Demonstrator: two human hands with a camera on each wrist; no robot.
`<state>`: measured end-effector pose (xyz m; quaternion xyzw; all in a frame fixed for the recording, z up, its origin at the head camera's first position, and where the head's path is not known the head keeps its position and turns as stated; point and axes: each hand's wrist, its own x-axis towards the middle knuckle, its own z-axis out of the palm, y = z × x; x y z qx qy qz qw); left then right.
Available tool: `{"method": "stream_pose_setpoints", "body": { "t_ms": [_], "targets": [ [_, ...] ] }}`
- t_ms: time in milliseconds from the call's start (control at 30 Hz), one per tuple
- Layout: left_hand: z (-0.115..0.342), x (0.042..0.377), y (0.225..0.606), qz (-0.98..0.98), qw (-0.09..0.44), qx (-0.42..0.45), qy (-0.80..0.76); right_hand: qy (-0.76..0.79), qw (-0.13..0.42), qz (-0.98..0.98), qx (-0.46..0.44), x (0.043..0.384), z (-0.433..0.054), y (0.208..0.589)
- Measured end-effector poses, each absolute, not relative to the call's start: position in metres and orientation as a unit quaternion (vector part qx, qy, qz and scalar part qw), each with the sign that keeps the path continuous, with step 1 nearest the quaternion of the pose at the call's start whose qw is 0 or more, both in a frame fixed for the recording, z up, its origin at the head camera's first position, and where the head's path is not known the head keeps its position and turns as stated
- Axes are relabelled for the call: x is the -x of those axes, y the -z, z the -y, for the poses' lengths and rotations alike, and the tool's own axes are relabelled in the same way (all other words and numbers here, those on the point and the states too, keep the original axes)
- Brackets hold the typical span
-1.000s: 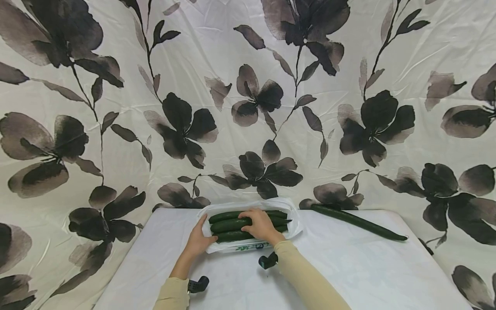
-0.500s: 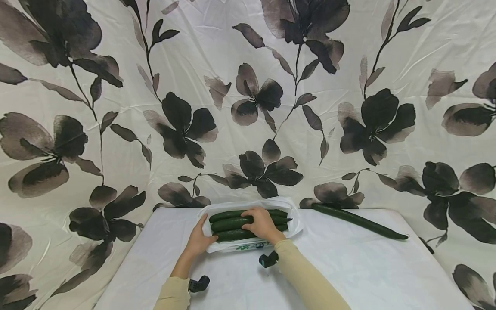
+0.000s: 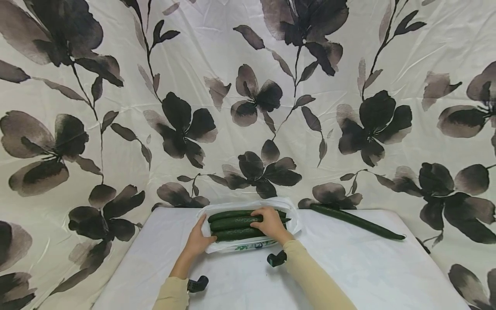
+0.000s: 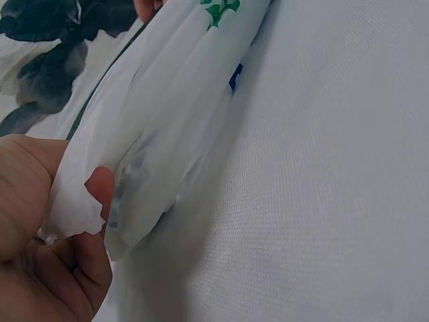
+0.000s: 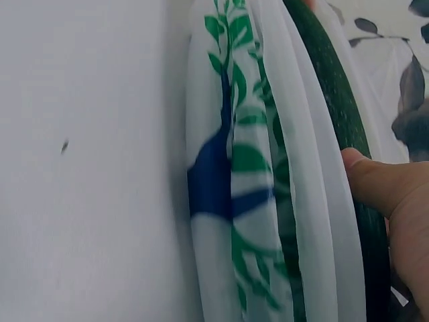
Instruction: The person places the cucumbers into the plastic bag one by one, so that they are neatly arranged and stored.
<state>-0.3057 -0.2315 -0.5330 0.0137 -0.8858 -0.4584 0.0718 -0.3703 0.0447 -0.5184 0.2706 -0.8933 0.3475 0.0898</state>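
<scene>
Several long dark green cucumbers (image 3: 234,223) lie side by side in a white plastic bag (image 3: 232,248), its mouth spread wide at the table's back edge. At the bag's left end my left hand (image 3: 196,239) holds the rim; in the left wrist view that hand (image 4: 27,208) pinches the thin white plastic (image 4: 157,94) between thumb and fingers. My right hand (image 3: 272,224) grips the middle cucumber towards its right end. In the right wrist view, the thumb of this hand (image 5: 405,201) presses on the cucumber (image 5: 335,84); its other fingers are mostly hidden.
One more cucumber (image 3: 356,221) lies slanted on the white-covered table (image 3: 240,284), right of the bag. Behind the table hangs a white cloth (image 3: 317,150) with dark flowers. Green and blue print (image 5: 214,168) marks the bag's near side.
My right hand has slid to the right along the cucumbers, uncovering more of them. The left hand keeps its place on the bag's rim, and the loose cucumber has not moved.
</scene>
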Motion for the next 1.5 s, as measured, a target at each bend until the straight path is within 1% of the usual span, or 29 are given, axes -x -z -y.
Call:
{"method": "stream_pose_setpoints", "body": {
  "t_ms": [267,400,667,1033,1367,1500],
  "targets": [
    [0.232,0.308,0.534,0.888,0.069,-0.015,0.455,-0.348,0.116,0.89,-0.27,0.373,-0.067,0.522],
    [0.232,0.307,0.534,0.889,0.068,-0.016,0.453,-0.362,0.118,0.883,-0.277,0.374,-0.078,0.525],
    [0.231,0.307,0.534,0.887,0.067,-0.017,0.456,-0.38,0.13,0.878,-0.261,0.375,-0.096,0.531],
    [0.233,0.304,0.536,0.891,0.062,-0.019,0.45,-0.395,0.136,0.887,-0.195,0.363,-0.13,0.531],
    [0.232,0.301,0.533,0.893,0.057,-0.024,0.447,-0.38,0.185,0.892,-0.158,0.364,-0.179,0.536],
    [0.232,0.302,0.532,0.892,0.06,-0.02,0.447,-0.36,0.186,0.903,-0.143,0.368,-0.2,0.535]
  ]
}}
